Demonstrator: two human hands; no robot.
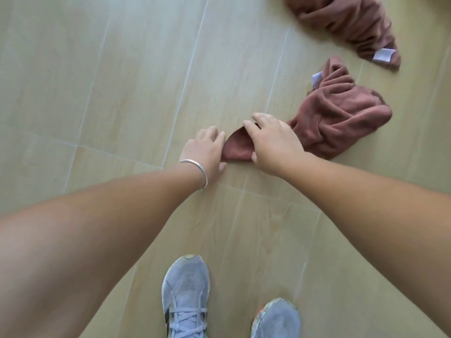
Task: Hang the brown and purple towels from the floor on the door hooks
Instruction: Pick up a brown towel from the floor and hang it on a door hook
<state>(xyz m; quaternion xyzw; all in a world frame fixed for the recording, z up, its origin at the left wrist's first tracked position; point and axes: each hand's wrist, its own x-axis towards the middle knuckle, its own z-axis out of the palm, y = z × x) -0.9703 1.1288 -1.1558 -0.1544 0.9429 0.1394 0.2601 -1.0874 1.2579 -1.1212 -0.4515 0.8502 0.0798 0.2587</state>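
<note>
A crumpled brown towel (341, 115) with a white label lies on the tiled floor right of centre. Its near corner stretches toward me. My right hand (273, 140) lies over that corner, fingers curled on the cloth and thumb under its edge. My left hand (207, 152), a silver bangle on its wrist, sits at the corner's left tip and pinches the cloth between fingers and thumb. A second brown towel (349, 23), also with a white label, lies bunched at the top right, apart from both hands. No purple towel, door or hooks are in view.
Pale wood-look floor tiles (109, 81) with light grout lines fill the view. My two grey laced shoes (185, 296) stand at the bottom centre, close below the hands.
</note>
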